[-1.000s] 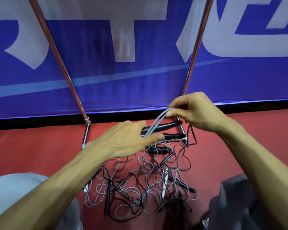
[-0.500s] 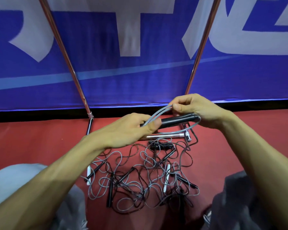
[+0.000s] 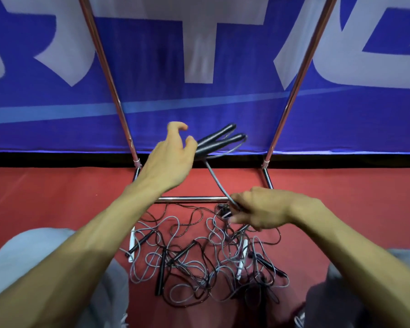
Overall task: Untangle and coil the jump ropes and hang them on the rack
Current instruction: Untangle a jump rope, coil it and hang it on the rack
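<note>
A pair of black, tapered jump-rope handles [image 3: 219, 139] is held up by the left hand [image 3: 171, 162], above the far edge of the red floor [image 3: 57, 197] and in front of the blue banner with large white lettering [image 3: 223, 110]. The handles lie side by side and point away to the right. Their near ends are hidden under the hand, so the exact hold cannot be told. Two digits are seen curled loosely above the handles, apart from them.

A thin grey cord [image 3: 217, 179] runs from the handles down and to the right, into the right hand [image 3: 263, 210]. There it is pinched between the thumb and curled fingers, just above the near crossbar of the chrome tubular rack [image 3: 189, 199]. Further loops of the same cord are seen trailing beside the handles.

The rack is stood on the floor near its far edge, with its two slanted uprights rising out of view on either side of the hands.

A tangle of grey and black jump ropes [image 3: 199, 261] is spread on the floor just in front of the crossbar, between two knees in grey trousers [image 3: 29, 252]. Several black handles and a white handle [image 3: 242, 259] are mixed into it.
</note>
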Available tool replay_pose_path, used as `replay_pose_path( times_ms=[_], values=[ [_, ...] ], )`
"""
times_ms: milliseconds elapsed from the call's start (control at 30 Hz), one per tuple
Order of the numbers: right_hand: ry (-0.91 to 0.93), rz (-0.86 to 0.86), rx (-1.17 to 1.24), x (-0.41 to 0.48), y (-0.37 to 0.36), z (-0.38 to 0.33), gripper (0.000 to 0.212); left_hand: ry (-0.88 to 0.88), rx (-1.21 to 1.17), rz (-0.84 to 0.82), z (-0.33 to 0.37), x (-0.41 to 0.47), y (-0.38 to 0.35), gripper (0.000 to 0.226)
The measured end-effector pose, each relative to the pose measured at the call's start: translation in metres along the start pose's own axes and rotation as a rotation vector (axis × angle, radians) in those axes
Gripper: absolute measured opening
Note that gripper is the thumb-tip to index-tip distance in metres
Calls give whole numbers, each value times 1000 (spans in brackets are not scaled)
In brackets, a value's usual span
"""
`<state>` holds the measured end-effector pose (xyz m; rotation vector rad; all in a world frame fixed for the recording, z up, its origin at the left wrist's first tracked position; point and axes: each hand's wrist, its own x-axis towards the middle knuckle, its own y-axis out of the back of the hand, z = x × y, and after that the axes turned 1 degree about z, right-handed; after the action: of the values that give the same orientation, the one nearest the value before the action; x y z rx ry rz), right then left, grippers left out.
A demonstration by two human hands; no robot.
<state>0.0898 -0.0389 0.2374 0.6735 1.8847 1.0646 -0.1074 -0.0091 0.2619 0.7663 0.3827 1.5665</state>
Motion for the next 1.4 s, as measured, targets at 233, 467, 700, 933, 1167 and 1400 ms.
replay_pose_path(
  times_ms=[233, 467, 700, 933, 1167, 1400],
  values=[
    [214, 409, -72, -18, 16, -12, 35, -68, 354, -101, -9, -1, -14, 43],
    [145, 855, 173, -27, 37, 11, 21, -61, 398, -357, 5, -8, -16, 73],
    [6, 864, 337, -23, 42, 20, 54, -281, 343, -696, 17, -30, -29, 84],
    [35, 527, 695, -15, 40, 34, 37, -363, 190, -674, 17, -35, -24, 22],
    [197, 295, 1092, -2, 27, 49, 9, -156, -318, -817, 12, -31, -8, 62],
    [115, 246, 1178, 10, 20, 26, 33, -206, -319, -379, 12, -18, -2, 49]
  ],
)
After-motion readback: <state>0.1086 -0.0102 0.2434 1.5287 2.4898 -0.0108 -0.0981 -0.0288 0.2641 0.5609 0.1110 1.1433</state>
